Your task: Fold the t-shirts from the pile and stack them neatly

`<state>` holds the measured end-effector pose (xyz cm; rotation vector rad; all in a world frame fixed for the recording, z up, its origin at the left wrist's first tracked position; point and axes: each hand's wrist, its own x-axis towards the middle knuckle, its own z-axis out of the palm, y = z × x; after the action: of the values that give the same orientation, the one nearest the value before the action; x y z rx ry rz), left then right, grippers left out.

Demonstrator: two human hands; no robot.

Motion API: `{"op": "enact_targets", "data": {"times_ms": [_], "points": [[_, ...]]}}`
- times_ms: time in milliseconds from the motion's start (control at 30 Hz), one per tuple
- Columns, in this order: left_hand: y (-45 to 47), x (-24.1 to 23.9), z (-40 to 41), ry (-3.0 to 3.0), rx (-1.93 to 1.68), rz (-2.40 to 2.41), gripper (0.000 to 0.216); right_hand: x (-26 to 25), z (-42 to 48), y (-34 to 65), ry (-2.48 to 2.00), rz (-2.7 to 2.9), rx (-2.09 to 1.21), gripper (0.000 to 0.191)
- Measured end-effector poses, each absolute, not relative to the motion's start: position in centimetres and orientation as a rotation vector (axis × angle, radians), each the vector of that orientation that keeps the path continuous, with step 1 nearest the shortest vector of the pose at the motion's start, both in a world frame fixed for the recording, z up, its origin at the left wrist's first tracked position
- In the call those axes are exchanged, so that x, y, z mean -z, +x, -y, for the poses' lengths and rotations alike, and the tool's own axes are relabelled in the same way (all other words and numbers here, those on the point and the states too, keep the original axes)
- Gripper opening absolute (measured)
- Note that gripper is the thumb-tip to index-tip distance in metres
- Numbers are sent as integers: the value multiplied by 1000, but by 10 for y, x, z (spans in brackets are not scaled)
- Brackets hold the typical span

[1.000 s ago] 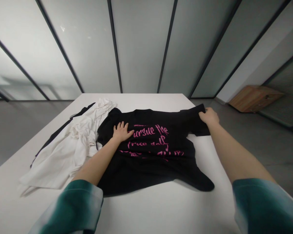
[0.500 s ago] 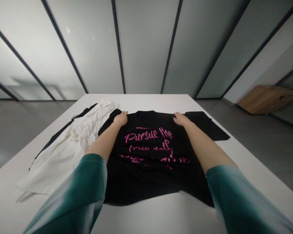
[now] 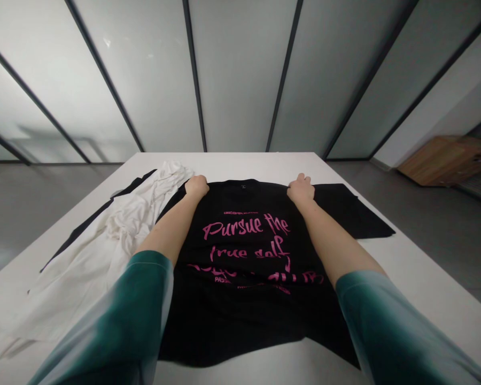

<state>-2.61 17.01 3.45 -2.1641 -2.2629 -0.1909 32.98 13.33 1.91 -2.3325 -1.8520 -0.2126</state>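
Note:
A black T-shirt (image 3: 240,315) with pink lettering lies front up before me, its collar at the far end and its hem towards me. Wrinkles cross the lower lines of print. My left hand (image 3: 196,186) is closed on the left shoulder of the shirt. On the opposite shoulder, my right hand (image 3: 301,189) grips the cloth, some fingers bent and others raised. Both forearms reach over the sides of the shirt and hide parts of its sleeves.
White crumpled garments (image 3: 104,256) lie along the left, over dark cloth (image 3: 80,230). A folded black garment (image 3: 348,208) rests at the right of the white table (image 3: 417,289). Frosted panels (image 3: 240,80) stand behind, and a wooden cabinet (image 3: 436,160) stands beyond on the right.
Both hands have closed more firmly on the shoulders. The shirt's collar now lies flatter with its label showing, and the hem appears nearer to me. The view has shifted slightly.

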Motion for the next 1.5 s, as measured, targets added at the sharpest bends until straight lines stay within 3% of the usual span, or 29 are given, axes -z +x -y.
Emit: {"op": "enact_targets", "data": {"times_ms": [367,467,600,900,1067,1267,1500], "points": [[-29,-30,-192,-2062,490,2482,41,-21,-155,337,-2192,1548,-118,39],[-27,-24,-188,-2155,491,2418,45,-12,-155,335,-2115,1659,-203,52],[-22,-16,-168,-2347,335,2277,67,-7,-148,333,-2039,1850,-379,74],[-7,-12,-69,-2568,-67,1961,75,-19,-61,354,-1944,2122,10,39],[-9,-2,-36,-2607,-204,1979,88,-20,-24,406,-2211,1510,213,47],[-15,14,-28,-2543,-28,1892,84,-7,-34,466,-2393,1039,-214,57],[-14,12,-27,-2541,-18,1915,84,-8,-55,474,-2258,841,-376,34]]}}
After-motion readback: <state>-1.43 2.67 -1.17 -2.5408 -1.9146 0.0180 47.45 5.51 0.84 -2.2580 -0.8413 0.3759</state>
